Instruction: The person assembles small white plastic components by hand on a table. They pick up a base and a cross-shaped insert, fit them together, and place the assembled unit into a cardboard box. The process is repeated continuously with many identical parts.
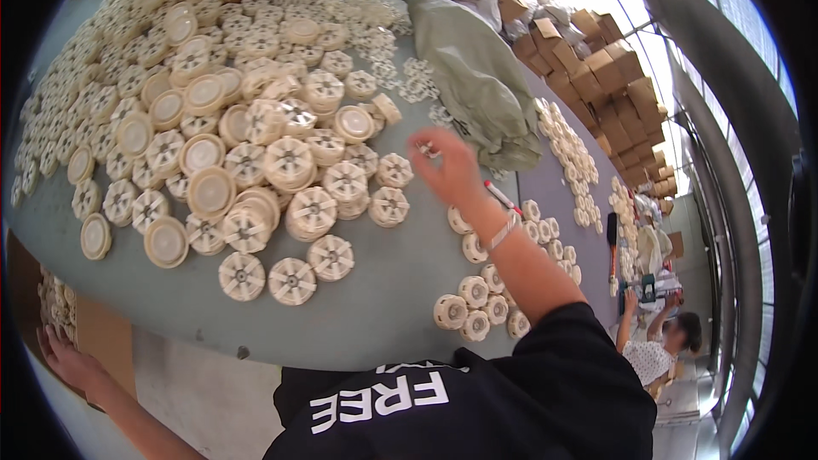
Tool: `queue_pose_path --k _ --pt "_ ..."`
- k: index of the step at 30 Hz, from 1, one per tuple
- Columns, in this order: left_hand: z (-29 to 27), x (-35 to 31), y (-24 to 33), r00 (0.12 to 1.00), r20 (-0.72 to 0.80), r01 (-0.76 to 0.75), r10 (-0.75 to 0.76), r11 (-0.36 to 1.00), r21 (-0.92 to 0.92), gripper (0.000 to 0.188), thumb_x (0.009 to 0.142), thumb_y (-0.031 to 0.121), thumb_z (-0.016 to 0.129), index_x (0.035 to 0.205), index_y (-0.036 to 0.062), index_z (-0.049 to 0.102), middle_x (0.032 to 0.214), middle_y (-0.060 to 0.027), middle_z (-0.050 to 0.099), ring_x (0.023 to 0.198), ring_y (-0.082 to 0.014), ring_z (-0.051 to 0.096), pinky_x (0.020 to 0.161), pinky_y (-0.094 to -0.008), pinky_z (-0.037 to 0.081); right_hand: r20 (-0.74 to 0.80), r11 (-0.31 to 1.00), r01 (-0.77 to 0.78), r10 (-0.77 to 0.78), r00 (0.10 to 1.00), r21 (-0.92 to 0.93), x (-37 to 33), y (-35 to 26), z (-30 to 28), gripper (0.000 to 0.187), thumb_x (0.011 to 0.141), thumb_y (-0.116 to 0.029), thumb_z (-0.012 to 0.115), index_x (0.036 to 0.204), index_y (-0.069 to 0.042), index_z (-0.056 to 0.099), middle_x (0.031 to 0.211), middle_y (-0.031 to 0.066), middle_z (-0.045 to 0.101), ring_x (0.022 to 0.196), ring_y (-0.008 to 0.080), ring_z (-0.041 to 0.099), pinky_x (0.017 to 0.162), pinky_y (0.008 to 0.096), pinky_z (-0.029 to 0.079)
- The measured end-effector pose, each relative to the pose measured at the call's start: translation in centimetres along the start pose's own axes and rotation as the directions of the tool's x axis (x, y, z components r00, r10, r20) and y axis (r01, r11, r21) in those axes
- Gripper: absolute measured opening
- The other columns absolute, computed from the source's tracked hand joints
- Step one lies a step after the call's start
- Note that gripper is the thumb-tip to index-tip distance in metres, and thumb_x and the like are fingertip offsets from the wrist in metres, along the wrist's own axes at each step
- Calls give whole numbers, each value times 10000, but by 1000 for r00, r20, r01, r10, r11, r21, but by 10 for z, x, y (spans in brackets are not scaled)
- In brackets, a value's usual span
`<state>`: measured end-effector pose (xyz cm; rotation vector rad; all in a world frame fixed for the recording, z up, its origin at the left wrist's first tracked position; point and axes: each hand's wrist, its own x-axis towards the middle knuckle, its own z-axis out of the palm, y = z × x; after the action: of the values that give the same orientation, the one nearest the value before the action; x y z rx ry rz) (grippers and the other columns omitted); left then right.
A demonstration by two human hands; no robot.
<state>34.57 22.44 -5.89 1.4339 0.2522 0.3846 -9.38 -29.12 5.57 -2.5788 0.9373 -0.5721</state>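
Note:
My right hand (447,166) is over the table, its fingers curled around a small whitish piece (429,150) whose exact kind is hard to make out. It is beside a big heap of round cream plastic parts (290,162), many with a star-like spoked face and some showing a smooth disc side. Small white clip-like pieces (417,81) lie in a loose pile just beyond this hand. Far to the left and low, my left hand (72,364) is at the edge of a cardboard box (100,332), fingers stretched and apart. More cream parts (58,302) are inside that box.
A grey-green cloth bag (473,72) lies beyond my right hand. A red-and-white marker (501,194) and knob-like cream parts (475,291) are near my right forearm. Along the table are more parts (567,149) and a black-handled tool (612,243); a co-worker (656,345) is at right. Stacked cartons (605,85) stand behind.

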Motion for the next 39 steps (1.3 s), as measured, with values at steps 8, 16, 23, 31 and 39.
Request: queue_pose_path --k 8,16,23,31,39 --pt "61 -319 64 263 874 -328 409 889 -318 344 874 -22 716 1215 -1 676 1210 -150 658 1138 -283 614 974 -415 512 282 994 -28 56 958 -103 2 118 0 645 797 -471 908 1324 -152 718 1466 149 618 1371 382 573 1167 492 454" --pt "71 -481 76 -455 877 -423 157 828 -367 799 751 308 927 1417 43 575 1378 -150 594 1230 -358 612 1041 -463 522 -25 976 170 -168 986 134 -78 72 -35 344 841 -265 883 1120 -107 759 1247 58 720 1110 268 685 966 389 539" --pt "69 -480 61 -450 887 -494 99 800 -340 769 762 252 914 1437 64 598 1376 -157 616 1216 -393 618 1035 -482 523 46 967 156 -169 985 199 -111 57 -40 204 889 -192 828 1057 -92 769 1090 64 726 1031 284 703 932 413 559" --pt "52 -435 70 -213 977 -532 18 836 -131 841 722 154 932 1484 79 583 1352 -152 668 1203 -382 631 1027 -479 520 237 961 276 -268 934 -2 -132 18 -29 312 881 -150 812 1187 -131 752 1259 88 693 1035 314 710 924 416 589" --pt "50 -427 73 -215 976 -520 -13 848 -103 895 715 102 927 1532 105 562 1388 -142 674 1149 -358 656 980 -448 539 200 973 229 -230 952 32 -139 21 -28 546 835 -33 741 1351 -211 743 1448 115 641 1076 292 707 942 417 581"
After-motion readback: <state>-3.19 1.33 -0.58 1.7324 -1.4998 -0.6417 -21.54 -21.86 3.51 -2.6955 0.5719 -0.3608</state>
